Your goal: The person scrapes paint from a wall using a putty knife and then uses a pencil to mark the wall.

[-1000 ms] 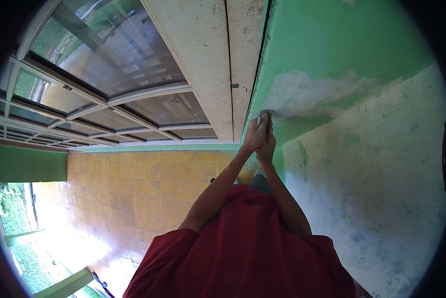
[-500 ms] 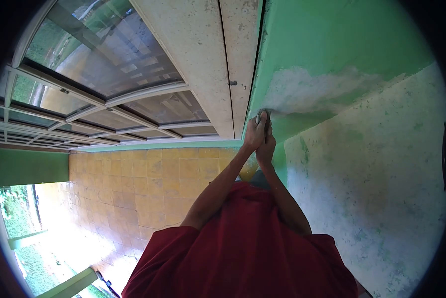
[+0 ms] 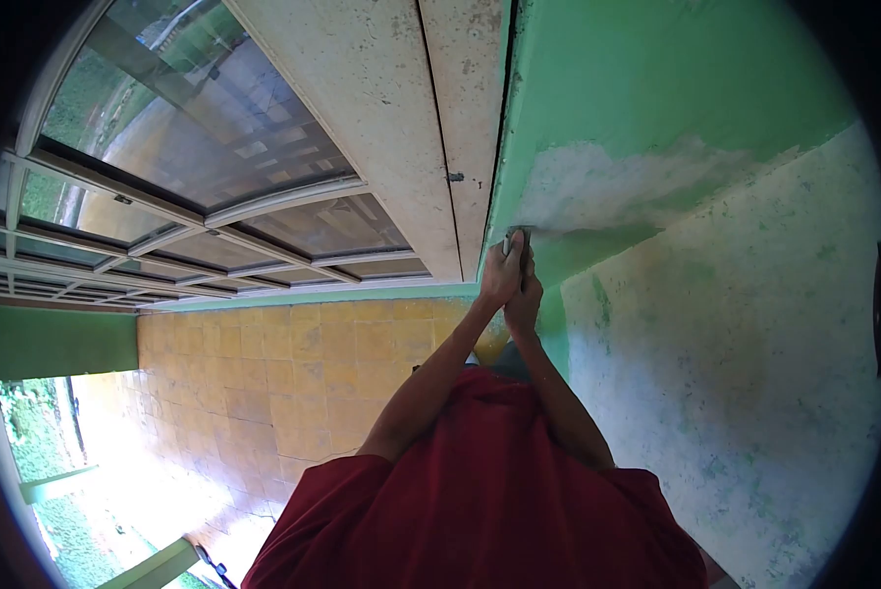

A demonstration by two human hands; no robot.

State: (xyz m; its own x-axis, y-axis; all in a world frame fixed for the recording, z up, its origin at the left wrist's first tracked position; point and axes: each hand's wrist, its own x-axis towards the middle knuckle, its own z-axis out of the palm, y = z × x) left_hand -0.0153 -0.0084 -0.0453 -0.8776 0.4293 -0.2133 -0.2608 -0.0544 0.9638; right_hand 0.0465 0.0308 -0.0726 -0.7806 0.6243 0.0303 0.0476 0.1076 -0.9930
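Note:
Both of my hands are together on a small scraper (image 3: pixel 522 231), its flat grey edge at the green wall (image 3: pixel 637 79) beside the door frame. My left hand (image 3: pixel 500 273) is closed around it, thumb pointing up toward the blade. Just below and to the right, my right hand (image 3: pixel 524 302) is closed on the same tool. Most of the handle is hidden by my fingers. Right by the blade, a pale scraped patch (image 3: pixel 597 182) breaks up the green paint.
A white frame (image 3: pixel 362 79) with glass panes (image 3: pixel 205 108) runs along the left. To the right stands a pale, mottled wall (image 3: pixel 715 344) with green traces. Yellow-brown floor tiles (image 3: pixel 264 363) lie below, and bright daylight enters at lower left.
The view has tilted slightly, so the hands and scraper appear a little lower. Both hands keep their grip, and the scraper stays close to the wall by the frame.

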